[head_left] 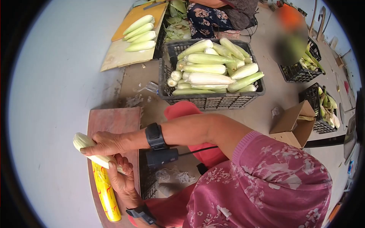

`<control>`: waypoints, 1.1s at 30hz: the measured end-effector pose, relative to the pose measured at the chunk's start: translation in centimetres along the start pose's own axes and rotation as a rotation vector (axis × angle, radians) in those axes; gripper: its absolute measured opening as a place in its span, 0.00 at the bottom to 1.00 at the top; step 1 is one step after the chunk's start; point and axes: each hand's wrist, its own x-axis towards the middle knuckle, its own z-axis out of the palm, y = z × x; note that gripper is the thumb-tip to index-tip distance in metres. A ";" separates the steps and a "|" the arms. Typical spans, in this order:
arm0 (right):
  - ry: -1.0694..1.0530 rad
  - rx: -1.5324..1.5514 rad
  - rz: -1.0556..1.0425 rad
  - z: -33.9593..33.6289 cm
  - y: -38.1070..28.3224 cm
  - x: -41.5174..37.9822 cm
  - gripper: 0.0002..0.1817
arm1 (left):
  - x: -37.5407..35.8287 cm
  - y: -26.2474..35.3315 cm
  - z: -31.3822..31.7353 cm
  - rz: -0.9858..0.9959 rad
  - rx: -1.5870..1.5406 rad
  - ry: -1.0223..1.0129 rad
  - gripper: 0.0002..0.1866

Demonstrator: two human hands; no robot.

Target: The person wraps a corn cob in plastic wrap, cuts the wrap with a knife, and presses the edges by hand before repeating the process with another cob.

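A pale, husked corn cob [83, 141] slants over the reddish board at the left. My right hand [104, 143] is wrapped round its middle, thumb along the near side. Around the lower right end of the cob are the fingers of my left hand [122, 178], partly curled against it. Just below the cob lies a yellow roll with red markings [106, 195], its upper end close to the cob and my left hand. The reddish board [114, 119] runs beneath the roll and both hands.
A black crate [209, 102] piled with corn stands ahead. Several cobs [140, 34] lie on a board [114, 59] at the upper left. Another person's patterned clothing [209, 19] shows at the top. An open cardboard box [294, 125] and crates [319, 110] are at the right.
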 end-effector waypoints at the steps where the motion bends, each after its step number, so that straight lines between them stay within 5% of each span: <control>1: -0.006 -0.005 0.001 -0.2 -0.1 0.0 0.39 | 0.1 0.0 0.1 -0.015 0.007 -0.006 0.21; 27: -0.023 0.021 -0.062 0.9 -0.3 -0.2 0.38 | -0.5 0.3 -1.1 -0.100 -0.055 -0.122 0.16; 33: 0.000 -0.048 -0.107 0.8 -0.1 0.1 0.43 | -0.4 0.6 -0.3 -0.133 0.063 0.017 0.17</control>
